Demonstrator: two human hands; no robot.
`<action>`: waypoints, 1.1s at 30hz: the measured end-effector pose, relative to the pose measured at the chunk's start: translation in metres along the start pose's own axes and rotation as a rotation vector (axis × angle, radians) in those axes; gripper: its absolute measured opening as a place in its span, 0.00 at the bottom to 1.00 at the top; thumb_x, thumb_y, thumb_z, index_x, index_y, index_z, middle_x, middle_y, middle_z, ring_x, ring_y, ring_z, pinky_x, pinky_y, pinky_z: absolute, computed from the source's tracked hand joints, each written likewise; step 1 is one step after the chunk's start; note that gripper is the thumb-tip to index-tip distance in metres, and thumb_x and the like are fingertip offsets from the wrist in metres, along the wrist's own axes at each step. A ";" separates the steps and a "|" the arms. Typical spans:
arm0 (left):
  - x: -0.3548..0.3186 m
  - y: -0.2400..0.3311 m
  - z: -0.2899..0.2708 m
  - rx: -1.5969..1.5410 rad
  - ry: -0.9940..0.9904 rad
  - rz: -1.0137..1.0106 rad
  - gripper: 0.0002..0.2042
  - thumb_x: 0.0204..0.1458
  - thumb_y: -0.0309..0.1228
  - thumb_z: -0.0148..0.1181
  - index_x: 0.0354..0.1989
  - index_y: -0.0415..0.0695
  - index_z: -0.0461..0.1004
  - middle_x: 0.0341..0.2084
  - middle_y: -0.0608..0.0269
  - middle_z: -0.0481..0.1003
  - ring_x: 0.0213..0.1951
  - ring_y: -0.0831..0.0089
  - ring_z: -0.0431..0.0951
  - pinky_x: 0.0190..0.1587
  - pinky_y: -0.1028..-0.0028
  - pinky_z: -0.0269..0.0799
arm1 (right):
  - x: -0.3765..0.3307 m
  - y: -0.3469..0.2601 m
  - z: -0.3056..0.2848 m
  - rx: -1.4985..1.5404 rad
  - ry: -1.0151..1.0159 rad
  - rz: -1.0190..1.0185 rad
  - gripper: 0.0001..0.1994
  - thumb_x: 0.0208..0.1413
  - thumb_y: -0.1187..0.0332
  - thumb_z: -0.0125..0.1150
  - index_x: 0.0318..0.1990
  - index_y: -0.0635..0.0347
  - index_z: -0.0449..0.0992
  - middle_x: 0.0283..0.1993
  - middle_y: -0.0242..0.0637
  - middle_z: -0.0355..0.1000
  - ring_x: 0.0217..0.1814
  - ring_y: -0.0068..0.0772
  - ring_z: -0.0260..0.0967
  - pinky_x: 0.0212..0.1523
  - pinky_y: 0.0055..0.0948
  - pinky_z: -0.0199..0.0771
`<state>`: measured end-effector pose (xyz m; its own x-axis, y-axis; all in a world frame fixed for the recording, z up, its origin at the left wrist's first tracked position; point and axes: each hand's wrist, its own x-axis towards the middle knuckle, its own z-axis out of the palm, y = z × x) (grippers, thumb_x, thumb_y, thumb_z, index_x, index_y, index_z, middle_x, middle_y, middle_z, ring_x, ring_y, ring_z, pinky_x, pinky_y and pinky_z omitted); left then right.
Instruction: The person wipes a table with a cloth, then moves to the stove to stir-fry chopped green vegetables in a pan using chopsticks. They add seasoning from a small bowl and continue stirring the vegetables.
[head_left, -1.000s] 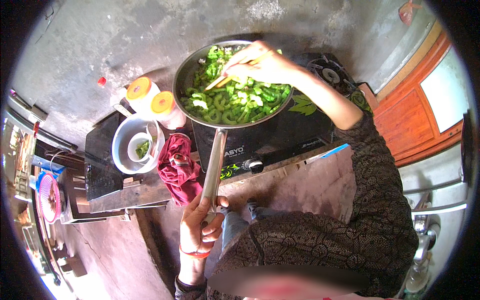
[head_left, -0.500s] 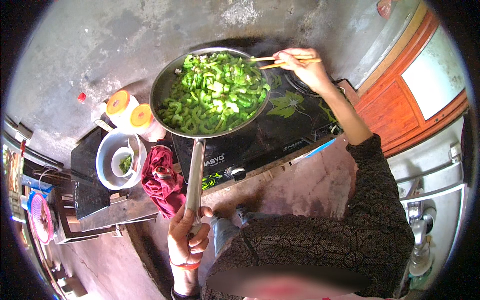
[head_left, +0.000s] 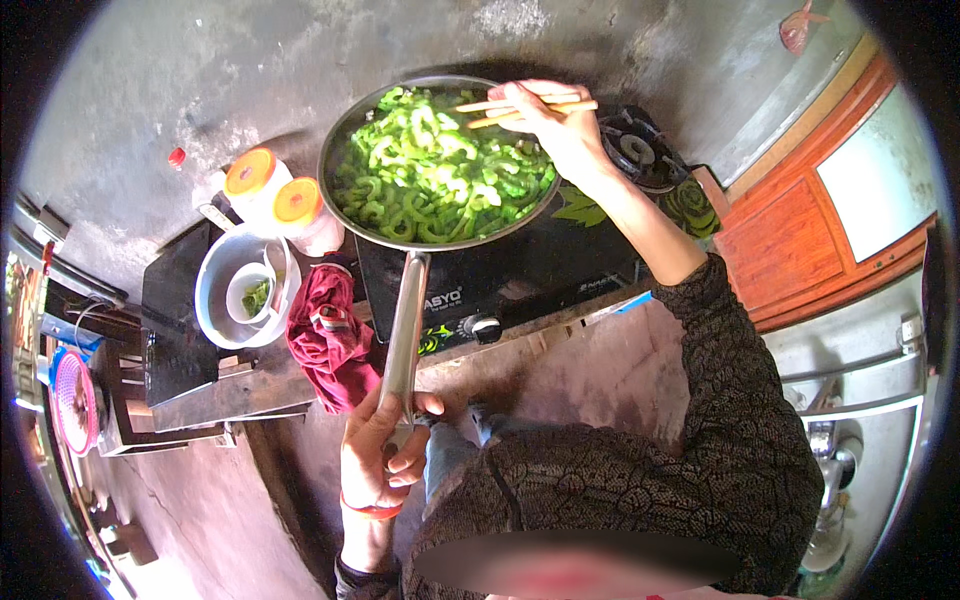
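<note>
The black gas stove (head_left: 520, 270) anchored everything. Over its left burner you held the pan (head_left: 345, 150), heaped with sliced green vegetable (head_left: 440, 175), your left hand (head_left: 385, 450) clamped round the long handle (head_left: 405, 330) out past the stove's front edge. Left of the stove lay a red cloth (head_left: 325, 340), a white bowl (head_left: 215, 300) and 2 orange-lidded jars (head_left: 275, 195). Your right hand (head_left: 555, 120) pinched 2 chopsticks (head_left: 520, 105) at the pan's far rim. Judged mid-stir; next, the tips needed to dip and turn the slices.

Home kitchen: gas stove (head_left: 520, 275), pan of greens (head_left: 435, 165), lidded jars (head_left: 275, 195), concrete wall (head_left: 200, 80).
</note>
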<state>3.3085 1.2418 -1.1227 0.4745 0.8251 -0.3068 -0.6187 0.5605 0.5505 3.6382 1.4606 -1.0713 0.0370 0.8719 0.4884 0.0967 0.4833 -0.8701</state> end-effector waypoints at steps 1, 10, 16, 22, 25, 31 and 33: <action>0.000 0.000 -0.001 -0.003 -0.007 0.001 0.20 0.69 0.33 0.43 0.65 0.36 0.59 0.40 0.48 0.74 0.11 0.88 0.56 0.06 0.87 0.48 | 0.001 -0.006 0.006 -0.042 -0.011 -0.044 0.13 0.65 0.65 0.60 0.46 0.69 0.81 0.46 0.42 0.81 0.48 0.35 0.80 0.49 0.33 0.84; -0.001 -0.004 0.001 -0.117 0.003 0.026 0.17 0.69 0.33 0.43 0.59 0.33 0.62 0.41 0.45 0.74 0.11 0.87 0.56 0.05 0.88 0.50 | -0.019 -0.066 0.002 -0.091 -0.251 -0.192 0.11 0.65 0.69 0.59 0.44 0.68 0.82 0.40 0.41 0.81 0.43 0.30 0.80 0.46 0.28 0.83; -0.003 -0.003 0.004 -0.153 0.027 -0.002 0.15 0.71 0.34 0.39 0.53 0.32 0.64 0.38 0.47 0.73 0.10 0.87 0.53 0.04 0.87 0.47 | -0.060 -0.064 -0.021 -0.320 -0.639 -0.291 0.07 0.60 0.74 0.63 0.43 0.65 0.83 0.42 0.42 0.82 0.43 0.31 0.81 0.47 0.28 0.82; -0.004 -0.006 0.006 -0.151 0.014 0.016 0.21 0.70 0.32 0.40 0.67 0.35 0.56 0.40 0.44 0.74 0.11 0.87 0.55 0.07 0.87 0.47 | -0.074 -0.027 -0.012 -0.514 -0.547 -0.388 0.07 0.59 0.72 0.62 0.41 0.63 0.83 0.45 0.40 0.81 0.44 0.37 0.81 0.47 0.31 0.81; -0.004 -0.008 0.007 -0.125 0.008 0.037 0.20 0.70 0.32 0.38 0.66 0.33 0.55 0.41 0.45 0.72 0.12 0.88 0.54 0.05 0.88 0.45 | -0.065 -0.012 -0.010 -0.545 -0.516 -0.376 0.07 0.60 0.71 0.61 0.41 0.61 0.83 0.47 0.38 0.81 0.46 0.36 0.81 0.47 0.31 0.81; -0.003 -0.011 0.004 -0.156 -0.034 0.058 0.19 0.70 0.33 0.39 0.63 0.33 0.58 0.41 0.44 0.73 0.11 0.87 0.54 0.05 0.87 0.46 | -0.023 0.000 -0.010 -0.545 -0.444 -0.288 0.08 0.61 0.70 0.62 0.44 0.60 0.83 0.45 0.36 0.82 0.44 0.24 0.79 0.47 0.24 0.78; -0.004 -0.011 0.003 -0.107 0.007 0.052 0.18 0.71 0.33 0.39 0.61 0.33 0.59 0.41 0.43 0.73 0.10 0.87 0.53 0.04 0.87 0.46 | -0.012 -0.012 -0.014 -0.537 -0.405 -0.068 0.08 0.61 0.71 0.63 0.44 0.62 0.83 0.43 0.35 0.82 0.45 0.21 0.79 0.48 0.24 0.79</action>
<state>3.3156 1.2321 -1.1253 0.4353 0.8537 -0.2858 -0.7058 0.5207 0.4803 3.6506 1.4430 -1.0661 -0.3519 0.8525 0.3865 0.5708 0.5227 -0.6332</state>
